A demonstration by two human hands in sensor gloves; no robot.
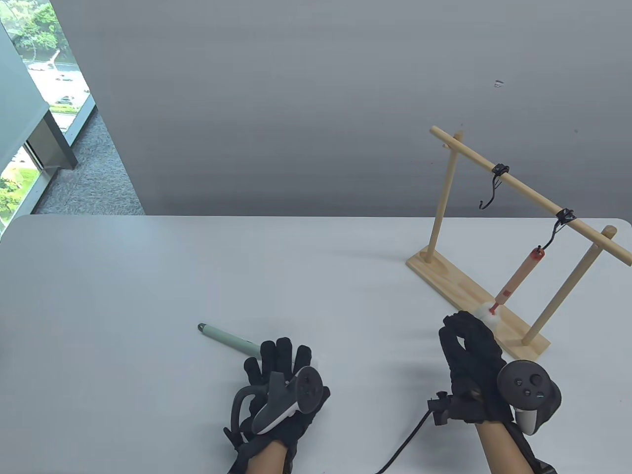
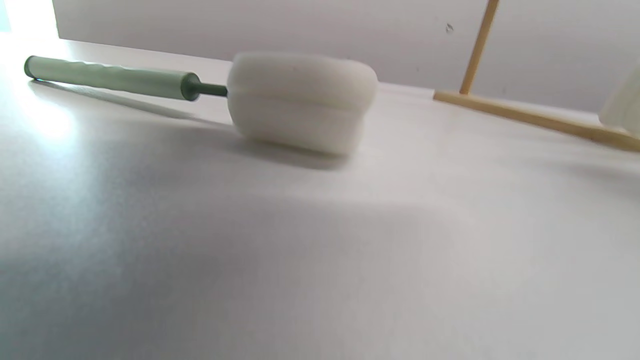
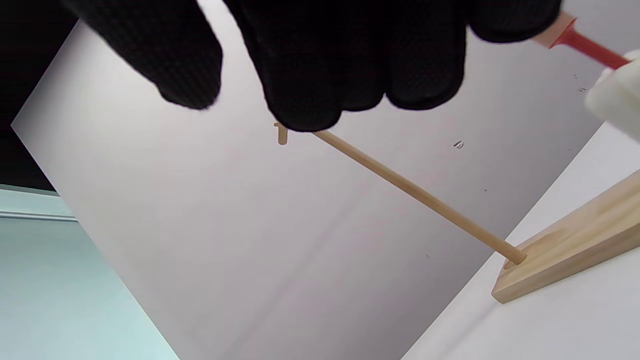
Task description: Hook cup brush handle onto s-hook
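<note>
A green cup brush lies on the table; its handle [image 1: 224, 337] points up-left and its white sponge head [image 2: 300, 100] is hidden under my left hand in the table view. My left hand [image 1: 276, 358] hovers over the head with fingers stretched out and holds nothing. A red and peach cup brush [image 1: 518, 276] hangs by its handle end from the right s-hook [image 1: 555, 234] on the wooden rack [image 1: 523, 190]. The left s-hook [image 1: 493, 190] is empty. My right hand [image 1: 463, 336] is loosely curled just left of the hanging brush's sponge [image 1: 489, 311], holding nothing.
The rack's base [image 1: 474, 296] stands at the table's right, with two upright posts [image 1: 442, 197]. A black cable [image 1: 405, 444] runs from my right wrist to the front edge. The wall is close behind the table.
</note>
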